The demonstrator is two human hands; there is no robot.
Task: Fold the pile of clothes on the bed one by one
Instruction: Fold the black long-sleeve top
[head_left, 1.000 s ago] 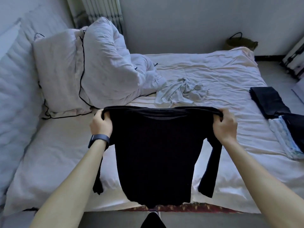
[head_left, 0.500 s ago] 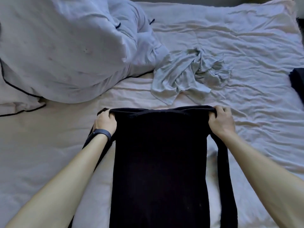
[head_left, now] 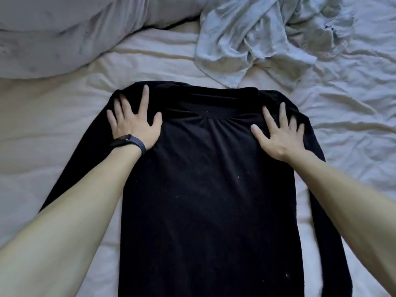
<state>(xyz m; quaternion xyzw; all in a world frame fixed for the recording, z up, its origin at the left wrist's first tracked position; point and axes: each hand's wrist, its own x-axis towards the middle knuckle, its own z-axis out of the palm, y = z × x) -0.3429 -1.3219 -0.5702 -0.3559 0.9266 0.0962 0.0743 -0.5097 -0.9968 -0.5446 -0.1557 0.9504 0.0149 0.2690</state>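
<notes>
Two hands lie flat on the black long-sleeved top (head_left: 210, 189), one per shoulder. Left hand (head_left: 135, 123): palm down, fingers straight and spread, dark wristband (head_left: 128, 143) on that wrist. Right hand (head_left: 278, 133): same pose, pressing just outside the neckline. Neither grips fabric. The hands are well apart, with the collar between them.

The top is spread on the white bed sheet (head_left: 53, 108), collar away from the person, hem past the bottom edge of view. Both sleeves run down alongside the body, partly under the forearms. There are small gathers below the neckline.

A crumpled light grey garment (head_left: 257, 39) sits on the sheet beyond the collar, to the right. Its near corner is just beside the collar; cannot tell if they touch. A white duvet (head_left: 64, 28) is bunched at upper left.
</notes>
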